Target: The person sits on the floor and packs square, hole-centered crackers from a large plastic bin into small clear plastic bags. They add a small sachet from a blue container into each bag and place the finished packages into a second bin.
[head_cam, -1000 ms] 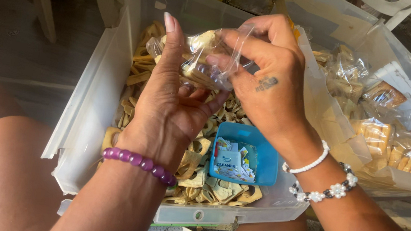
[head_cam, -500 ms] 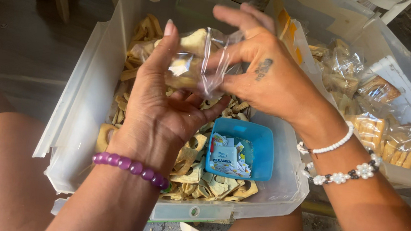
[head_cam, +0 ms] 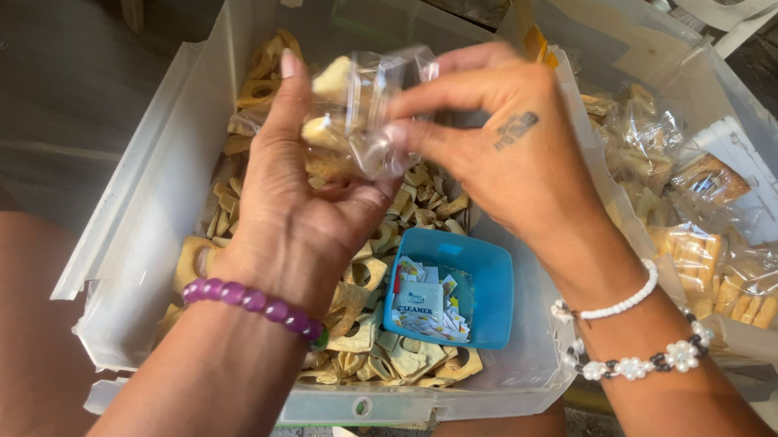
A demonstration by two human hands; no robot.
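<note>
Two hands are working a small clear plastic bag above a translucent storage bin. The left hand is cupping the bag from beneath, its grip closing around the lower part, where a few pale yellow cut-out pieces are sitting inside. The right hand is pinching the bag's upper edge between thumb and fingertips, so both grips are closed on the same bag.

Below, the bin is holding a heap of loose yellow pieces and a small blue tray of paper labels. A second bin to the right is carrying already filled bags.

Thin, slippery film is the likely trouble here: if the pinch slides, the mouth could be folding shut or the bag tipping, spilling its pieces back into the heap. Pulling too hard could be tearing the film. Anything falling would probably be landing in the bin, possibly in the blue tray among the labels.
</note>
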